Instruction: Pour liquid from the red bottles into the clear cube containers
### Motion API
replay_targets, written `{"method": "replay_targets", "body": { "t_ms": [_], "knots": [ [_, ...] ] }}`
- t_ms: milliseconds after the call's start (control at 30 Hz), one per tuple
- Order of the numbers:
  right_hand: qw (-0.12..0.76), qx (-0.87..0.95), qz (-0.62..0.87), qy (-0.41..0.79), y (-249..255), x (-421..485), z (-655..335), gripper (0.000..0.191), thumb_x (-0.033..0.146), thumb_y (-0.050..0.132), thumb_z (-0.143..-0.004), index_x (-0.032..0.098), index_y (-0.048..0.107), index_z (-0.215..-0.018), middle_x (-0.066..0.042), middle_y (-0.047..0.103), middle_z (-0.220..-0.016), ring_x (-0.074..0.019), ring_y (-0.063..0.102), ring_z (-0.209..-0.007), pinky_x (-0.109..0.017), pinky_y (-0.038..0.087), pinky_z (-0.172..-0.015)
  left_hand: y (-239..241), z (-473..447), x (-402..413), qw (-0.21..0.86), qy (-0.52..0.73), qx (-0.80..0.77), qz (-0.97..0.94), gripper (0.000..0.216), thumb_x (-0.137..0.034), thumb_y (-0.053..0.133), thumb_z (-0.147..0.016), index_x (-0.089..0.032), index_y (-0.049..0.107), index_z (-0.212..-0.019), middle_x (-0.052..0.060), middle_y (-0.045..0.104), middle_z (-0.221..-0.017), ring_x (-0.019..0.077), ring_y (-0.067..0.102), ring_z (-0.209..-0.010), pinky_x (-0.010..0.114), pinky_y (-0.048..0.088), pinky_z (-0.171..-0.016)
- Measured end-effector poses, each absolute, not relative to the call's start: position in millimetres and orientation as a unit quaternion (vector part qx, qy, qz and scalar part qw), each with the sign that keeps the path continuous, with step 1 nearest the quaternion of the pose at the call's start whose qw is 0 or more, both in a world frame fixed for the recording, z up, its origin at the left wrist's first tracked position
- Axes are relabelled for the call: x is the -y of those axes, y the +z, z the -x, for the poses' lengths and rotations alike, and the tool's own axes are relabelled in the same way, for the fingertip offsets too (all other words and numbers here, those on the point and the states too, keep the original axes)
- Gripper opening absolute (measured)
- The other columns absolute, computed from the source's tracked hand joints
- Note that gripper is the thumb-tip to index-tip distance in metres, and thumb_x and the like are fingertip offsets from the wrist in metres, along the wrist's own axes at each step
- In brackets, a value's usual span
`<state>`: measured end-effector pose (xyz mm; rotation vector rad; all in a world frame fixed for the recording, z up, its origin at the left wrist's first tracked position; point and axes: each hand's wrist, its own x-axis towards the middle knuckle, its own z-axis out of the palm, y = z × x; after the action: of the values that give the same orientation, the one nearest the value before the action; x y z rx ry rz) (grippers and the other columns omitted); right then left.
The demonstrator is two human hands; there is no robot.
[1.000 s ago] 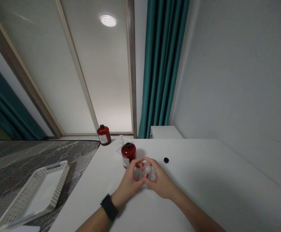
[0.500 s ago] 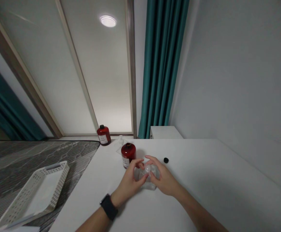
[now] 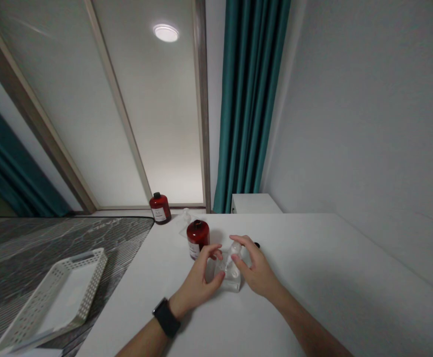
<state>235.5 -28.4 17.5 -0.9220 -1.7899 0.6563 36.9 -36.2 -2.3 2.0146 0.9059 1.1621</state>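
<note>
On the white table stands a clear glass bottle (image 3: 232, 284), its mouth uncovered and facing up. My left hand (image 3: 198, 279) is curled around its left side, thumb at the front and fingers behind. Between the thumb and fingers of my right hand (image 3: 260, 271) is a clear rounded stopper (image 3: 235, 249), held just above and right of the bottle's mouth. A dark red bottle (image 3: 198, 234) with a white label and no cap stands behind my left fingers, which hide its lower right. The black cap (image 3: 257, 245) peeks out behind my right hand.
Another red bottle (image 3: 159, 208), with its black cap on, stands at the table's far left corner. A small clear item (image 3: 186, 216) lies near it. A white perforated basket (image 3: 54, 297) is left of the white table (image 3: 313, 287). Behind are a green curtain and frosted doors.
My right hand has lifted the clear stopper off the bottle and moved it slightly up and right, now partly covering the black cap. My left hand stays around the bottle.
</note>
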Motion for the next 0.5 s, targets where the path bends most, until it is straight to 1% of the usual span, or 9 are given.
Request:
{"method": "replay_targets", "body": {
  "t_ms": [133, 267, 333, 400, 500],
  "knots": [
    [0.533, 0.708, 0.386, 0.255, 19.5, 25.7, -238.4, 0.029, 0.026, 0.053, -0.095, 0.025, 0.059, -0.123, -0.005, 0.060, -0.107, -0.0213, 0.058, -0.100, -0.036, 0.046, -0.093, 0.4, -39.3, 36.4, 0.305, 0.431, -0.359, -0.770, 0.052, -0.019, 0.062, -0.083, -0.021, 0.043, -0.132, 0.010, 0.055, -0.119, 0.0255, 0.054, -0.111, 0.043, 0.044, -0.100],
    [0.557, 0.693, 0.391, 0.237, 21.3, 24.9, -239.3, 0.028, 0.029, 0.053, -0.096, 0.025, 0.060, -0.122, -0.005, 0.059, -0.106, -0.0214, 0.058, -0.098, -0.035, 0.046, -0.092, -1.7, -38.9, 32.5, 0.320, 0.394, -0.384, -0.771, 0.048, -0.021, 0.065, -0.081, -0.019, 0.050, -0.127, 0.013, 0.058, -0.124, 0.0290, 0.055, -0.116, 0.045, 0.045, -0.100],
    [0.565, 0.681, 0.399, 0.239, 21.4, 24.1, -239.1, 0.029, 0.030, 0.052, -0.096, 0.024, 0.060, -0.122, -0.005, 0.059, -0.106, -0.0210, 0.058, -0.097, -0.035, 0.045, -0.092, -4.4, -37.0, 30.3, 0.338, 0.363, -0.386, -0.777, 0.053, -0.024, 0.070, -0.080, -0.019, 0.050, -0.129, 0.014, 0.058, -0.129, 0.0310, 0.055, -0.119, 0.046, 0.044, -0.102],
    [0.571, 0.661, 0.415, 0.255, 19.9, 22.2, -238.8, 0.030, 0.031, 0.051, -0.095, 0.023, 0.060, -0.123, -0.005, 0.060, -0.106, -0.0206, 0.058, -0.096, -0.034, 0.046, -0.090, -6.3, -34.8, 28.9, 0.351, 0.343, -0.381, -0.784, 0.062, -0.028, 0.075, -0.077, -0.018, 0.048, -0.133, 0.016, 0.056, -0.134, 0.0329, 0.054, -0.122, 0.048, 0.042, -0.105],
    [0.574, 0.624, 0.445, 0.290, 14.3, 18.8, -237.7, 0.035, 0.035, 0.051, -0.095, 0.021, 0.058, -0.127, -0.005, 0.063, -0.103, -0.0197, 0.059, -0.089, -0.032, 0.048, -0.084, -5.3, -33.6, 29.2, 0.352, 0.335, -0.389, -0.783, 0.064, -0.028, 0.077, -0.075, -0.018, 0.049, -0.132, 0.016, 0.058, -0.132, 0.0329, 0.056, -0.120, 0.047, 0.043, -0.104]
  ]
}}
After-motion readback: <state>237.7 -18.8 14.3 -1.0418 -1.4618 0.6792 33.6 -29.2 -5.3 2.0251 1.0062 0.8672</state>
